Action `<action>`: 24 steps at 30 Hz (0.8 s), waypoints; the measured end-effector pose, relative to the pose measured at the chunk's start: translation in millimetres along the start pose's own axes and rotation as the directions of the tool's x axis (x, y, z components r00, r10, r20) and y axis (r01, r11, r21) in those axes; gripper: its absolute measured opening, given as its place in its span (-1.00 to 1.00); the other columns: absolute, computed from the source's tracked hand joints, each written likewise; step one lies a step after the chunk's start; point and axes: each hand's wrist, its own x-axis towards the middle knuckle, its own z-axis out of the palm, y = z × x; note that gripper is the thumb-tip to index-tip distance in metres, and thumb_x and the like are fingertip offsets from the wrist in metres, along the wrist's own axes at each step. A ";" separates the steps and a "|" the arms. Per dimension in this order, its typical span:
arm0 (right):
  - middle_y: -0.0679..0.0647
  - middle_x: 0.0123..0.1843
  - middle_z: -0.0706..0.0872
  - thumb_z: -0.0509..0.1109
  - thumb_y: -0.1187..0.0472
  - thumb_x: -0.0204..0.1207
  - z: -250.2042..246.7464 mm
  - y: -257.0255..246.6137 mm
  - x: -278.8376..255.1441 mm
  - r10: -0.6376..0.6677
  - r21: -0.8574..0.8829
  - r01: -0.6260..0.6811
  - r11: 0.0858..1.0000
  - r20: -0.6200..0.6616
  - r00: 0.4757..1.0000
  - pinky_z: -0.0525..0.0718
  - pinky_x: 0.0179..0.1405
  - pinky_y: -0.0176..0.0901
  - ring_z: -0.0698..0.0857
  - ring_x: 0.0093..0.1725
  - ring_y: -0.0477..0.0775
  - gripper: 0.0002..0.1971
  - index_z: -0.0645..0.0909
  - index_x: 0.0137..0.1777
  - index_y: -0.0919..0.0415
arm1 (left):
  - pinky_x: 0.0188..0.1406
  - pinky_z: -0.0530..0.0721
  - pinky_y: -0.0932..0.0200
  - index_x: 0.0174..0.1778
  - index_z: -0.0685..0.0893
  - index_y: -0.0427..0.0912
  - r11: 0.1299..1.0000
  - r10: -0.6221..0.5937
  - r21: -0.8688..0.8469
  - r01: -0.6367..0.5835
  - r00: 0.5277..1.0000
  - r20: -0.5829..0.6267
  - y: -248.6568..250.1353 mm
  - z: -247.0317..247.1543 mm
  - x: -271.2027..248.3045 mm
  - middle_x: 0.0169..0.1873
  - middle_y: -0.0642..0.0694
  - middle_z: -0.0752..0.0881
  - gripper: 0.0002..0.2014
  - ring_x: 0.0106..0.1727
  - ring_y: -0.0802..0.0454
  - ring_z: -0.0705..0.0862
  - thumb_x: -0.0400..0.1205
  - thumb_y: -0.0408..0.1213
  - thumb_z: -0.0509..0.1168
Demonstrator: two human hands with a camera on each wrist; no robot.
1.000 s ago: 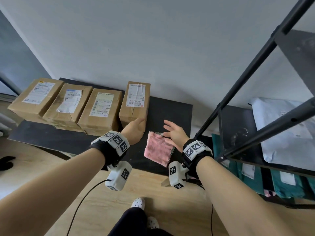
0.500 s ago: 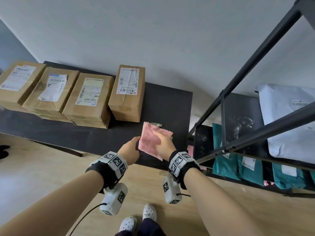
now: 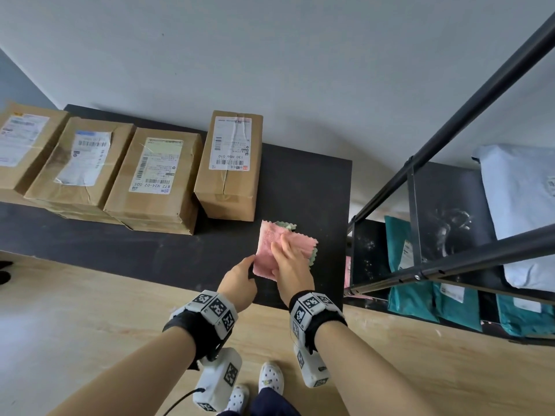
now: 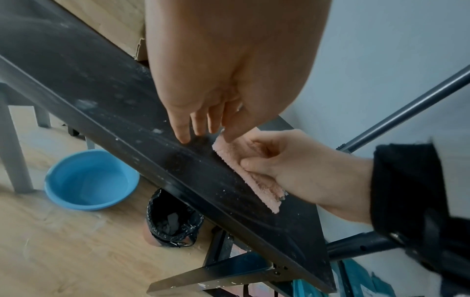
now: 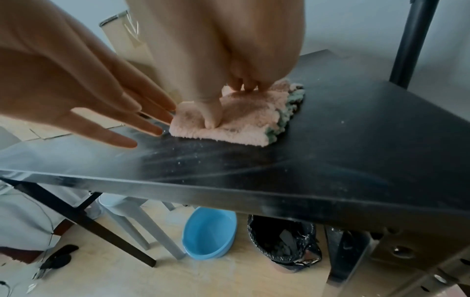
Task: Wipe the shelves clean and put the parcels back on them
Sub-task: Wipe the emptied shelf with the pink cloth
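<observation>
A pink cloth (image 3: pixel 265 244) with a green underside lies on the dusty black shelf top (image 3: pixel 300 190), near its right front corner. My right hand (image 3: pixel 285 253) lies on top of it, thumb and bent fingers bunching the cloth (image 5: pixel 244 128). My left hand (image 3: pixel 244 270) is beside it with straight fingers, their tips touching the shelf at the cloth's left edge (image 4: pixel 264 193). A brown parcel (image 3: pixel 229 163) stands just behind the cloth. Three more parcels sit in a row to its left: one (image 3: pixel 156 178), a second (image 3: pixel 81 157), a third (image 3: pixel 21 142).
A black metal rack (image 3: pixel 450 265) stands at the right, holding teal mailers (image 3: pixel 402 259) and a white mailer (image 3: pixel 516 211). Under the shelf sit a blue basin (image 5: pixel 208 235) and a bin with a black bag (image 5: pixel 282 239). White dust streaks the shelf's front strip (image 5: pixel 178 156).
My left hand has left the nearest parcel and come down to the cloth's left edge. My right hand, hovering before, now lies on the cloth.
</observation>
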 end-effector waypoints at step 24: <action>0.05 -0.15 0.72 0.21 0.29 0.65 -101.9 -34.7 -128.7 0.552 0.834 -0.088 0.545 -0.278 0.786 0.66 0.01 -0.24 0.70 -0.10 -0.04 -0.85 0.63 0.00 0.21 | 0.03 0.63 0.26 -0.02 0.63 -0.06 0.852 0.489 -0.217 -0.477 0.872 0.003 120.0 -31.6 -103.6 -0.21 0.06 0.67 -0.84 -0.02 0.02 0.69 0.59 -0.42 0.32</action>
